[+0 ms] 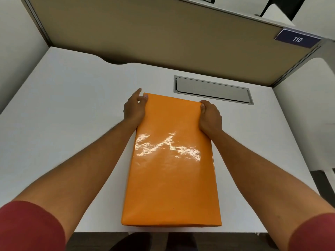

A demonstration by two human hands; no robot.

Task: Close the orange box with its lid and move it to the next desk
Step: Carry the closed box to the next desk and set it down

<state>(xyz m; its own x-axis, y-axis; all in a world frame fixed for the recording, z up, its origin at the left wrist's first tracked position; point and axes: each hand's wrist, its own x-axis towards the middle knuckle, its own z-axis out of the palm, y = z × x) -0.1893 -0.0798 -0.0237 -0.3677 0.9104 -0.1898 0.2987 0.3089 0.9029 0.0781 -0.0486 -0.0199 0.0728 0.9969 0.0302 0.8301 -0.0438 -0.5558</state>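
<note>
A long glossy orange box (172, 169) with its lid on lies lengthwise on the white desk (72, 115), its near end at the front edge. My left hand (135, 108) presses against the far left side of the box, thumb on the top corner and fingers stretched along the side. On the far right side my right hand (210, 117) is clamped over the edge, its fingers curled down out of sight. Both forearms run along the box's long sides.
A grey metal cable hatch (213, 90) is set flush into the desk behind the box. A tan partition (163, 33) closes the back, carrying a blue "110" plate (297, 38). Another white desk (308, 96) lies to the right past the partition's end.
</note>
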